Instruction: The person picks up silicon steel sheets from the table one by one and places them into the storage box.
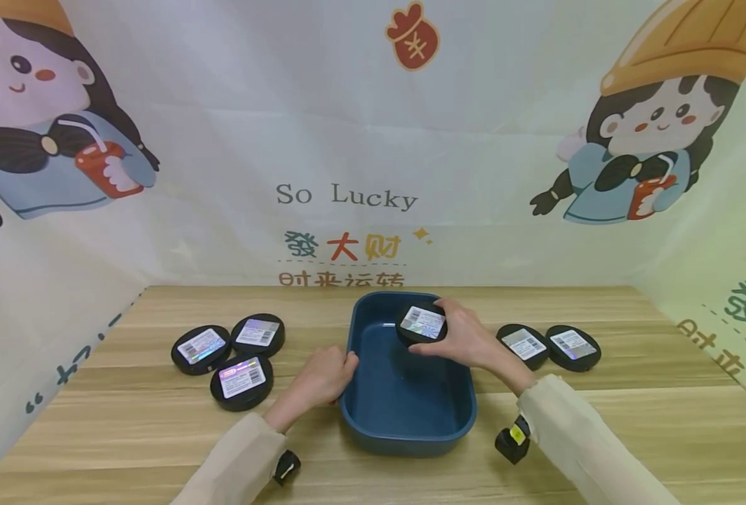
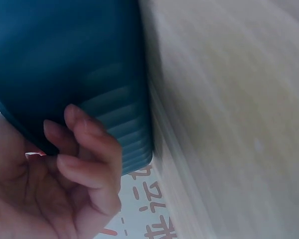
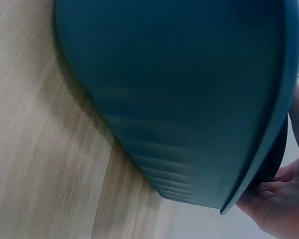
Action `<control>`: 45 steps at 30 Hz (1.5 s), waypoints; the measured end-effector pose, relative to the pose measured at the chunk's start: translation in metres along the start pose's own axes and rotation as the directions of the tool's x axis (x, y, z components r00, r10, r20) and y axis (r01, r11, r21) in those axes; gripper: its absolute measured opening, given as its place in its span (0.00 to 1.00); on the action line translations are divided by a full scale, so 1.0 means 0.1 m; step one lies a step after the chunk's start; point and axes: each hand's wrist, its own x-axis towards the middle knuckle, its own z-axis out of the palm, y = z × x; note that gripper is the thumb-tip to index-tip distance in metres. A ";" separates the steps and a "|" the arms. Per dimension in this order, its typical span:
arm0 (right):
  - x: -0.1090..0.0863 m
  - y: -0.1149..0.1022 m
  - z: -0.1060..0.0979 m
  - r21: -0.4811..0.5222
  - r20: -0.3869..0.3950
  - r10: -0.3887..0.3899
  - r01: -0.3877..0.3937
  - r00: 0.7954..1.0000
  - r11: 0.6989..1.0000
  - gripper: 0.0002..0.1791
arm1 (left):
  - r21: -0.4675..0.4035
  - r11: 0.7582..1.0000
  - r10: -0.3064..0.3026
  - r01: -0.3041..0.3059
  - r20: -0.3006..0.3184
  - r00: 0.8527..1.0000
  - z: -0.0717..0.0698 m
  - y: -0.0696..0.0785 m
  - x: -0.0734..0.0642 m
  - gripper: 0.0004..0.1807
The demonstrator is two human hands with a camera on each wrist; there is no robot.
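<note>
In the head view my left hand [image 1: 322,376] grips the left rim of a deep blue plastic bin [image 1: 404,403], thumb on the edge. The left wrist view shows that hand's curled fingers [image 2: 92,172] against the outside of the ribbed bin wall [image 2: 109,107]. Over the far right part of the bin, my right hand [image 1: 464,335] holds a round black case [image 1: 422,324] by its side, thumb and fingers on opposite edges. Its white, shiny label faces up. From the right wrist, the bin wall [image 3: 189,99] hides most of the black case [image 3: 275,157].
Three similar labelled cases [image 1: 241,382] lie grouped on the wooden table [image 1: 126,435] left of the bin. Two more cases [image 1: 573,348] sit side by side on the right, close to my right forearm. A printed cloth backdrop [image 1: 474,175] stands behind the table.
</note>
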 end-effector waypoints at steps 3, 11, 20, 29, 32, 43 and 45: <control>0.03 -0.01 0.02 -0.005 0.015 -0.012 0.012 1.000 1.000 0.47 | -0.008 1.000 -0.003 0.003 0.007 1.000 0.00 0.00 0.01 0.23; 0.10 -0.03 0.08 -0.019 0.062 -0.020 0.021 0.998 1.000 0.48 | 0.003 1.000 0.010 -0.010 0.006 1.000 -0.01 0.01 0.00 0.23; 0.17 -0.02 0.13 -0.063 0.092 0.000 0.005 0.996 0.998 0.49 | 0.003 1.000 0.023 -0.023 -0.010 1.000 -0.02 0.04 -0.02 0.24; 0.23 -0.05 0.19 -0.107 0.134 0.005 0.009 0.991 0.994 0.48 | 0.005 1.000 0.025 -0.025 -0.003 1.000 -0.02 0.02 -0.01 0.24; 0.25 -0.05 0.23 -0.123 0.143 0.015 0.003 0.990 0.992 0.48 | 0.001 1.000 0.026 -0.026 0.000 1.000 -0.02 0.02 -0.01 0.24; 0.27 -0.03 0.35 -0.155 0.168 0.023 0.003 0.986 0.988 0.44 | -0.004 1.000 0.018 -0.018 0.007 1.000 -0.02 0.00 -0.01 0.24; 0.27 -0.03 0.36 -0.165 0.174 0.020 0.009 0.985 0.986 0.44 | -0.008 1.000 0.020 -0.020 0.006 1.000 -0.01 -0.01 -0.01 0.24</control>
